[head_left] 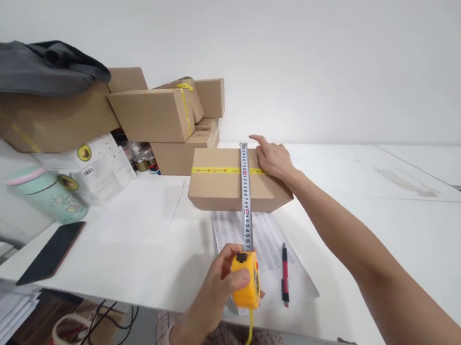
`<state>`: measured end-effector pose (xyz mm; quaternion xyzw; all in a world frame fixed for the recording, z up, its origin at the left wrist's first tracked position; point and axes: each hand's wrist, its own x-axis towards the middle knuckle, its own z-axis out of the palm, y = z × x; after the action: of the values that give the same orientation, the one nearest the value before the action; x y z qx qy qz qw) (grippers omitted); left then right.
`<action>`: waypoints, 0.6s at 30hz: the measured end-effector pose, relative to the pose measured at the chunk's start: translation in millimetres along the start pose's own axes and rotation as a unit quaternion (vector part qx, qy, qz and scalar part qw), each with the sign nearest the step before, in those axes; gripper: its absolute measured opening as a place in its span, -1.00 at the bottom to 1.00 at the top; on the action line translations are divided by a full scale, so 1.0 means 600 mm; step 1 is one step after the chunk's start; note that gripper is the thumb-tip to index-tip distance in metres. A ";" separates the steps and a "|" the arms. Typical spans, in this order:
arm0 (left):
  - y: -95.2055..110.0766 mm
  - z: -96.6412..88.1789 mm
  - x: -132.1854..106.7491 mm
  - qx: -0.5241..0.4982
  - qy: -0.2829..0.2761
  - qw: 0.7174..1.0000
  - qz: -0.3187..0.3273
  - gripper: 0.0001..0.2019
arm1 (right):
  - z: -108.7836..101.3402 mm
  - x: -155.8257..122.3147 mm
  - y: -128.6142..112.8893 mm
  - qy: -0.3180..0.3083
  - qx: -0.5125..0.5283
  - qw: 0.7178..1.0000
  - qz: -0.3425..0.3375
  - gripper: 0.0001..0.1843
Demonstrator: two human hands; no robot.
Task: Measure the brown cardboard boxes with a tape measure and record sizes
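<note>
My left hand [221, 281] is wrapped round a yellow tape measure [245, 281], with the thumb on its side. The silver blade [246, 199] runs out from the case, away from me, across the top of a closed cardboard box [219, 188]. Its metal end lies at the box's far edge. Yellow printed tape crosses the box lid under the blade. My right hand [273, 158] rests on the box's right side, index finger stretched out past the far edge; its thumb is hidden. Printed sheets [264, 236] lie partly under the box, with a red and black pen [285, 275] on them.
Cardboard boxes [150, 112] are stacked against the wall at the back left. A dark grey bag [21, 67] lies on a large carton. A mint tumbler [48, 193], a white avocado-print box [103, 175] and a black phone [52, 252] are at the left.
</note>
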<state>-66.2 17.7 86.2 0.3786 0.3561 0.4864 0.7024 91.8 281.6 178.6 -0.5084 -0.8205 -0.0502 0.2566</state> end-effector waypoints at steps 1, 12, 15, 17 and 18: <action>-0.002 0.002 -0.002 -0.004 0.000 1.000 0.000 -0.50 | 0.001 -0.001 0.000 0.003 -0.008 1.000 -0.017 -0.41; -0.035 -0.002 -0.007 0.001 -0.017 1.000 0.011 -0.55 | 0.012 0.000 0.001 0.002 0.004 0.998 -0.066 -0.36; -0.046 -0.005 -0.004 0.012 -0.022 1.000 0.010 -0.53 | 0.011 -0.002 -0.001 0.007 0.011 0.998 -0.067 -0.36; -0.049 -0.006 -0.003 0.012 -0.020 1.000 0.012 -0.52 | 0.010 -0.004 -0.002 0.007 0.013 0.998 -0.067 -0.37; -0.050 -0.006 -0.003 0.010 -0.018 1.000 0.012 -0.51 | 0.010 -0.004 -0.002 0.007 0.012 0.998 -0.066 -0.38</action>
<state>-57.6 9.4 58.5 0.3988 0.3439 0.4843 0.6987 89.7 280.9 172.4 -0.4495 -0.8510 -0.0608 0.2645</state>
